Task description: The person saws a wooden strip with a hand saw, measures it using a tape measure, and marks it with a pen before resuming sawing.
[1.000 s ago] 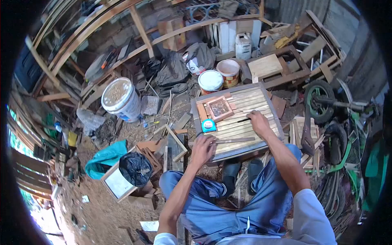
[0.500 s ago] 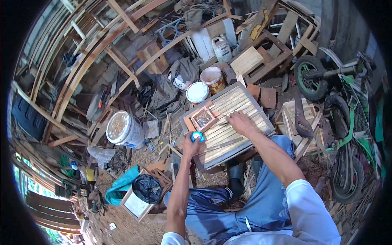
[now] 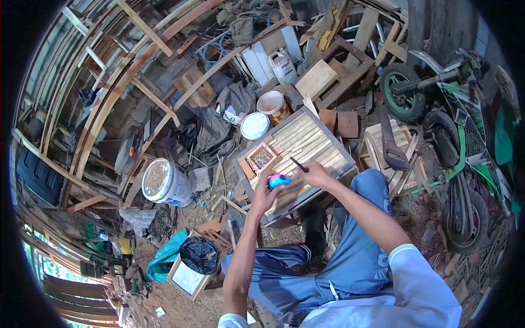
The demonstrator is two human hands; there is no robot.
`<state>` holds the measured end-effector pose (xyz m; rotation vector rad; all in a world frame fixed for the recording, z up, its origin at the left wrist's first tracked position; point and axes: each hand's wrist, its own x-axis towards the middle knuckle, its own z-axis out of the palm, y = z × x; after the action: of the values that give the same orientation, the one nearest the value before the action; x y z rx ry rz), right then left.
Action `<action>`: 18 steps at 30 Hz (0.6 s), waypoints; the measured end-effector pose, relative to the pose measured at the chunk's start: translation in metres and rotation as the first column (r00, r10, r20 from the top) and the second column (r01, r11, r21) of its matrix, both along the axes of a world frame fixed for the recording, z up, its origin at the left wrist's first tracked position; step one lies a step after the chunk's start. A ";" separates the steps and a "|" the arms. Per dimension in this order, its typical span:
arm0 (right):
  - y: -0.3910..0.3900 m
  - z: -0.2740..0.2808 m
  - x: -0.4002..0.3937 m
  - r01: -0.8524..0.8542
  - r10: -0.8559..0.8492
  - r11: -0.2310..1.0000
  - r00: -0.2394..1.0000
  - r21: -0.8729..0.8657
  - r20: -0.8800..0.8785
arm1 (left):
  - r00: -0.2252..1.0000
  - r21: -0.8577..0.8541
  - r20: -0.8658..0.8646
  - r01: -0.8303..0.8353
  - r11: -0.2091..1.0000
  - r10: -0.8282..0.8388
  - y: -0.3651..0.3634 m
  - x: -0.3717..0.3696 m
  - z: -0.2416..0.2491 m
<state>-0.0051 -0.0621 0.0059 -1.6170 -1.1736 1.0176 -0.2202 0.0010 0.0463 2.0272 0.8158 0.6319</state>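
My left hand [image 3: 264, 192] is closed around a small rounded blue-and-pink tape measure [image 3: 280, 181], held over the near left part of the slatted wooden table [image 3: 306, 136]. In my right hand [image 3: 317, 176] is a slim dark pen [image 3: 297, 163], pinched with its end pointing up and left. The two hands are close together above the table's front edge. Just beyond my left hand, a small square wooden box [image 3: 252, 162] with little metal bits inside rests on the tabletop.
Beyond the table stand a white-lidded bucket [image 3: 255, 126] and an open bucket [image 3: 272, 104]. A larger filled bucket [image 3: 158, 180] is at left. On the right, a handsaw [image 3: 391, 145] lies on a wooden crate, near a green motorbike [image 3: 462, 142]. Scrap wood surrounds the area.
My right hand has lifted off the slats and drawn back toward my left hand, the pen now showing. My left hand has turned the tape measure and moved slightly right. The view has shifted.
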 end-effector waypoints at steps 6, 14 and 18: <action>-0.001 0.000 0.017 0.005 0.001 1.000 0.973 0.025 -0.229 | 0.993 0.058 0.002 0.120 0.991 -0.120 -0.015 0.039 0.021; -0.005 -0.003 0.038 -0.046 0.031 0.996 0.981 -0.074 -0.194 | 0.975 0.081 -0.183 0.146 0.986 -0.129 -0.019 0.047 0.021; -0.008 0.009 0.057 -0.007 -0.024 0.969 0.992 -0.246 -0.120 | 0.962 0.142 -0.262 0.115 0.983 -0.075 -0.004 0.022 0.008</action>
<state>0.0515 -0.0698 0.0153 -1.7210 -0.9870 1.2795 -0.1978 -0.0031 0.0542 2.3098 0.8329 0.3935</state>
